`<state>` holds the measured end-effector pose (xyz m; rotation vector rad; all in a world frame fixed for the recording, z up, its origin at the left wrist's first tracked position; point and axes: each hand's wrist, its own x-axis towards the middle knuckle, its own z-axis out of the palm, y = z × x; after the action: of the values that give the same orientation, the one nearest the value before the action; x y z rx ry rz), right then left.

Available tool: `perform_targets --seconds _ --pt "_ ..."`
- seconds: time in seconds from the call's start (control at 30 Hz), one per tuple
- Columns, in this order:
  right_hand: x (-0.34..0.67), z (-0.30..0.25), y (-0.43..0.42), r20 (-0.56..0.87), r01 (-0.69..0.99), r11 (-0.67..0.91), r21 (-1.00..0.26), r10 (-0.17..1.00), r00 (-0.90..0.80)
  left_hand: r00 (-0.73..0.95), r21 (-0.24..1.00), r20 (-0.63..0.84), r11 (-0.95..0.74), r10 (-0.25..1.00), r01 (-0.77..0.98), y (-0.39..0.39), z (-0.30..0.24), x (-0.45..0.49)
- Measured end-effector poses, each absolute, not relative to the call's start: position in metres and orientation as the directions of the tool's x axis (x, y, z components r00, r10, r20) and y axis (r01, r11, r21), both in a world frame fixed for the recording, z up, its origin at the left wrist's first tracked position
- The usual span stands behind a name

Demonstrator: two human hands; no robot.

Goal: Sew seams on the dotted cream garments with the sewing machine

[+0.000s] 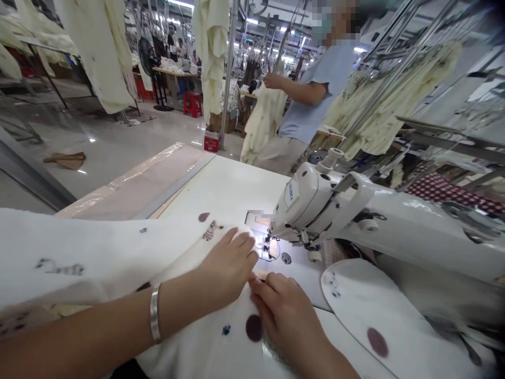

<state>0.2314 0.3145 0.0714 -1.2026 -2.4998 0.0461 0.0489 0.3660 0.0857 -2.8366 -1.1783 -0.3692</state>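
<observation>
A white sewing machine point(335, 210) stands on the white table point(224, 184). White printed fabric point(118, 252) with dark dots and small animal prints lies across the table toward the needle plate point(270, 247). My left hand point(229, 266), a silver bangle on its wrist, lies flat on the fabric with fingers stretched toward the presser foot. My right hand point(282, 310) rests just below it, fingers curled and pinching the fabric's edge near a small tan label point(261, 275). Both hands sit a short way in front of the needle.
A second printed fabric piece point(366, 310) lies under the machine arm at right. A person in a light blue shirt point(319, 89) stands beyond the table handling a cream garment point(262, 123). Cream garments hang on racks around; a red stool point(192, 103) stands on the floor.
</observation>
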Motion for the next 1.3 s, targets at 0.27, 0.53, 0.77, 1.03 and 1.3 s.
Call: perform_targets --seconds 0.27,0.53,0.77,1.03,1.3 --pt "0.259 0.077 0.353 0.33 0.757 0.64 -0.132 0.749 -0.575 0.745 0.189 0.078 -0.743 0.663 0.642 0.323 0.076 0.03" --pt "0.276 0.055 0.386 0.35 0.813 0.579 0.062 0.75 -0.561 0.753 0.254 0.194 -0.773 0.629 0.581 0.371 0.074 0.037" --pt "0.296 0.047 0.402 0.243 0.896 0.44 0.066 0.864 -0.442 0.804 0.221 0.191 -0.823 0.563 0.524 0.399 0.075 0.045" --pt "0.301 0.039 0.396 0.39 0.907 0.42 0.043 0.828 -0.402 0.814 0.183 0.212 -0.84 0.541 0.51 0.391 0.077 0.047" --pt "0.3 0.032 0.395 0.488 0.889 0.455 0.046 0.767 -0.417 0.83 0.185 0.189 -0.849 0.524 0.494 0.395 0.077 0.048"
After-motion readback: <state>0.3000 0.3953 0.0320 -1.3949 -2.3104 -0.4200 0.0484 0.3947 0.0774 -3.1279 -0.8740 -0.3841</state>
